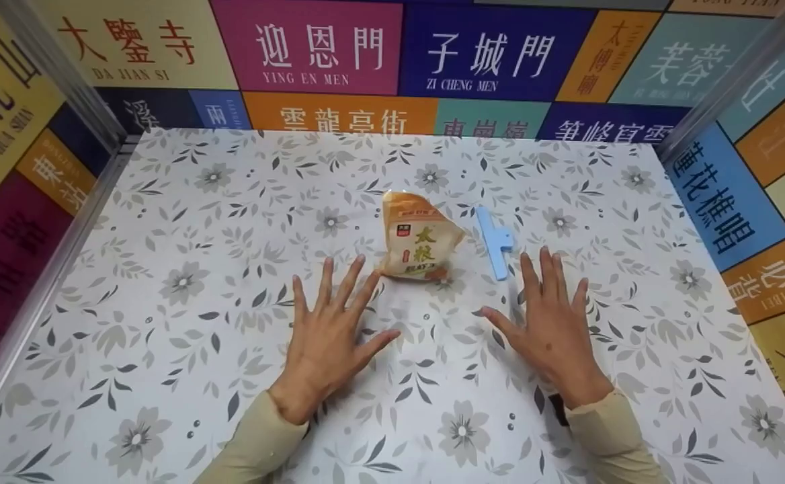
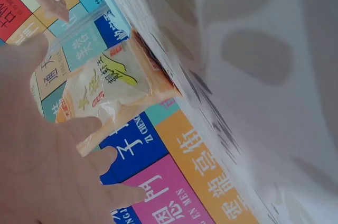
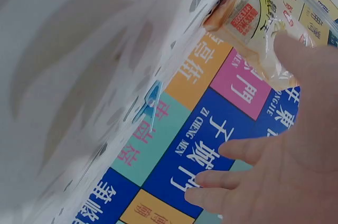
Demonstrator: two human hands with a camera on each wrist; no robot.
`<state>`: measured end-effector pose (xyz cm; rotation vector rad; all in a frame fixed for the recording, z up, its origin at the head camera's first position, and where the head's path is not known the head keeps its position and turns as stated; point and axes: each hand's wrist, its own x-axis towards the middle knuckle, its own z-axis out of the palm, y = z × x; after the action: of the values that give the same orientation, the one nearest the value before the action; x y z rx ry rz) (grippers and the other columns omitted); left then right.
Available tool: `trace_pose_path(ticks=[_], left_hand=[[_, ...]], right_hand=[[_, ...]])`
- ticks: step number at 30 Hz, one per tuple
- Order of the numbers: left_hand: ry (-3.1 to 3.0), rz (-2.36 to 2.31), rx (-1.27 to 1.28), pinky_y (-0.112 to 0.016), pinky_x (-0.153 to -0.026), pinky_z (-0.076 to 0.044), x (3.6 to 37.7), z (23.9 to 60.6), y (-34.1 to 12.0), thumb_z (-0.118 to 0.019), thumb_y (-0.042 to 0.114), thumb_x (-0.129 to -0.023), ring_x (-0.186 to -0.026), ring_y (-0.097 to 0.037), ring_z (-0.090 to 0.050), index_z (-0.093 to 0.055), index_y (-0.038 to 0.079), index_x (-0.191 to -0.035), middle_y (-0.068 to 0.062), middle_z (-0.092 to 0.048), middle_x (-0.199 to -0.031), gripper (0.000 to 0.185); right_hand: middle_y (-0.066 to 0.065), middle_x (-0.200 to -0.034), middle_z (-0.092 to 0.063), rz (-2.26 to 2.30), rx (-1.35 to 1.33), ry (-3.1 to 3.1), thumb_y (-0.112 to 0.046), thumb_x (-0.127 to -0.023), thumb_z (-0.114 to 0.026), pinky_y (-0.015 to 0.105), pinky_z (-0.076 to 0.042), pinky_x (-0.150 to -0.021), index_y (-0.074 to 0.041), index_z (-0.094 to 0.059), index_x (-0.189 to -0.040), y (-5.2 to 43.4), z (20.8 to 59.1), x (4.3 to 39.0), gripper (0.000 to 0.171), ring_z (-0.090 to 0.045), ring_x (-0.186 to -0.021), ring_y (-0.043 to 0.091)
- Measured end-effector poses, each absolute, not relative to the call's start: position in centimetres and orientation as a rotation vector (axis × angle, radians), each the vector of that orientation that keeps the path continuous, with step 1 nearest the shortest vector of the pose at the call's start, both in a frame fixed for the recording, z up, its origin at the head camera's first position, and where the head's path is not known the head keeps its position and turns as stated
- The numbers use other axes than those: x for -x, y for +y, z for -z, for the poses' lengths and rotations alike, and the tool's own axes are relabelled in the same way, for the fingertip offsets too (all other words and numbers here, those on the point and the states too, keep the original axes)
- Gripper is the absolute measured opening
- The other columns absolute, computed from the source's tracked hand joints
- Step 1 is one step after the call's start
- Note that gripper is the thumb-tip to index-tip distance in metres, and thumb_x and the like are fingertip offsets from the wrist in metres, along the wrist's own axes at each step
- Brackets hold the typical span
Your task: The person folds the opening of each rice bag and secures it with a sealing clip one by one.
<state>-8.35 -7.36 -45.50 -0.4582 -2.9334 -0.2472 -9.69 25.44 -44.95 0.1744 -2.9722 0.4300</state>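
Observation:
An orange and cream plastic food packet (image 1: 421,238) with printed characters stands on the table, its upper corner pointing up. To its right lies a light blue bag clip (image 1: 495,243). My left hand (image 1: 328,329) is spread with straight fingers, its index fingertip close to the packet's lower left corner; whether they touch I cannot tell. Fingers also spread, my right hand (image 1: 552,323) is just below the clip and holds nothing. The packet (image 2: 113,84) appears beyond the left fingers in the left wrist view. In the right wrist view, the clip (image 3: 150,105) shows beyond the right fingers.
A white tabletop (image 1: 244,417) with grey flowers and leaves lies under everything. Printed panels (image 1: 325,54) with coloured blocks and characters rise at the back and both sides. Metal posts (image 1: 56,74) stand at the rear corners.

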Motion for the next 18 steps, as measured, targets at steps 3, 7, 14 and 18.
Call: trace_pose_path(ticks=[3, 7, 14, 18], left_hand=[[-2.913, 0.345, 0.446, -0.073, -0.125, -0.016, 8.7, 45.2, -7.2, -0.044, 0.070, -0.102, -0.161, -0.036, -0.023, -0.026, 0.027, -0.166, 0.003, -0.021, -0.176, 0.080], [-2.859, 0.527, 0.473, -0.067, -0.124, -0.026, 9.6, 44.7, -7.1, -0.049, 0.056, -0.106, -0.158, -0.033, -0.033, -0.034, 0.018, -0.163, -0.002, -0.032, -0.172, 0.070], [-2.782, 0.810, 0.517, -0.056, -0.120, -0.040, 11.5, 44.6, -6.4, -0.059, 0.042, -0.106, -0.150, -0.031, -0.046, -0.043, 0.009, -0.157, -0.011, -0.045, -0.163, 0.064], [-2.808, 0.944, 0.445, -0.052, -0.120, -0.042, 12.5, 44.8, -5.7, -0.061, 0.043, -0.105, -0.148, -0.033, -0.048, -0.035, 0.006, -0.160, -0.015, -0.045, -0.163, 0.071]], right_hand=[[0.025, -0.171, -0.023, -0.468, -0.192, -2.919, -0.058, -0.097, -0.067, 0.073, -0.017, -0.123, -0.005, -0.028, -0.164, 25.2, 44.9, 9.9, 0.093, -0.023, -0.158, 0.045], [0.025, -0.163, -0.037, -0.551, -0.231, -2.834, -0.041, -0.098, -0.072, 0.066, -0.035, -0.116, -0.001, -0.041, -0.156, 25.0, 44.9, 10.3, 0.077, -0.041, -0.147, 0.046], [0.017, -0.152, -0.052, -0.701, -0.284, -2.763, -0.032, -0.100, -0.072, 0.054, -0.053, -0.088, -0.005, -0.054, -0.147, 24.4, 44.7, 11.4, 0.058, -0.063, -0.109, 0.038], [0.013, -0.145, -0.058, -0.795, -0.306, -2.747, -0.032, -0.101, -0.071, 0.052, -0.056, -0.088, -0.008, -0.058, -0.143, 24.2, 44.5, 12.0, 0.051, -0.066, -0.112, 0.036]])
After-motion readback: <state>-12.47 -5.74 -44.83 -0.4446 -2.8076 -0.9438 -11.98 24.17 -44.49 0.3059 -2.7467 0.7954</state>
